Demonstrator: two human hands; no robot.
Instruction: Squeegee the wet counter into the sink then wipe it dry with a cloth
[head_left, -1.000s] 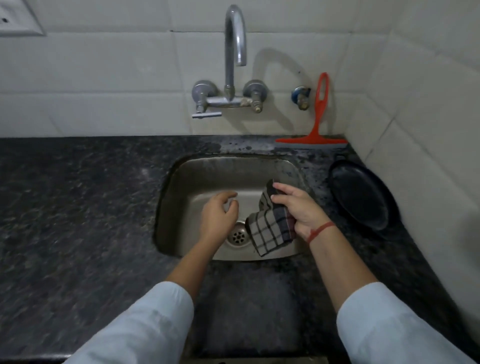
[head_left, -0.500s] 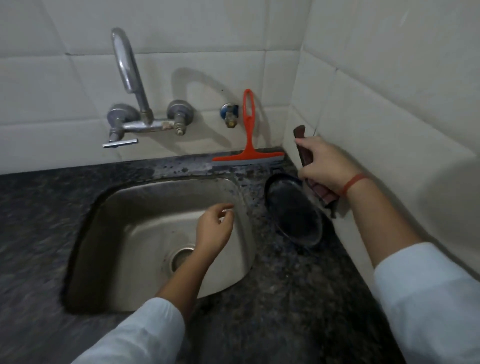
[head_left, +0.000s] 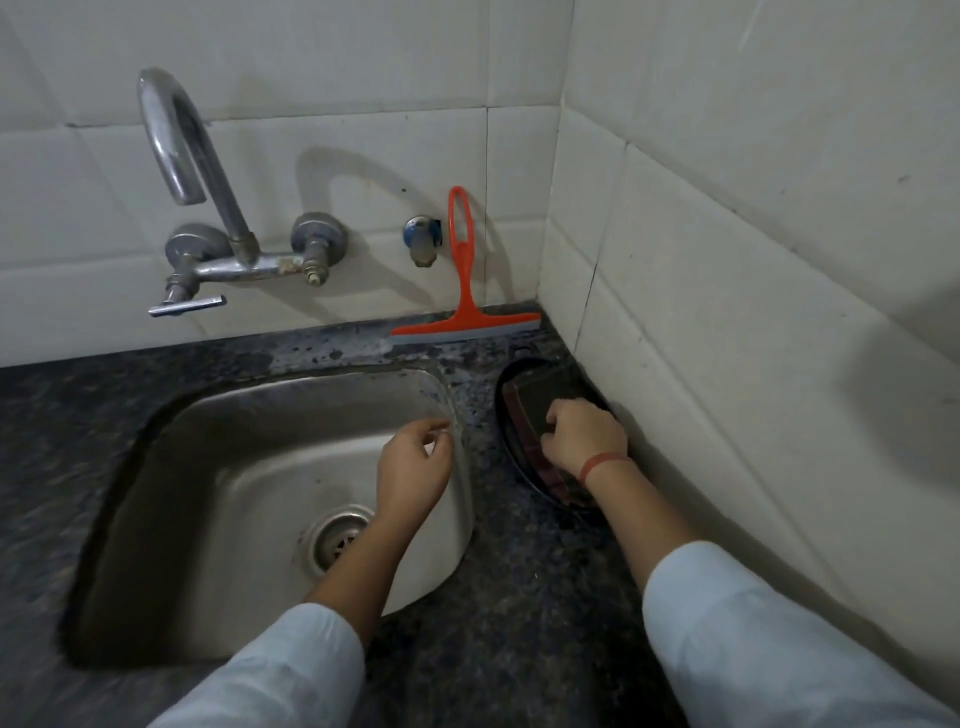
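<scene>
We see the orange squeegee (head_left: 464, 306) propped upright on the back wall, blade on our dark speckled counter (head_left: 519, 613) behind the steel sink (head_left: 218, 467), the dark folded cloth (head_left: 540, 415) lying in a black tray right of the sink, partly hidden

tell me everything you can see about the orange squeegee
The squeegee looks like orange plastic: a long looped handle with a slot through it, widening to a flat crossbar head with a grey blade strip along its lower edge. It stands with the blade down on the dark speckled counter behind the sink, near the corner, its handle leaning up against the white tiled wall. Neither hand touches it.
</scene>
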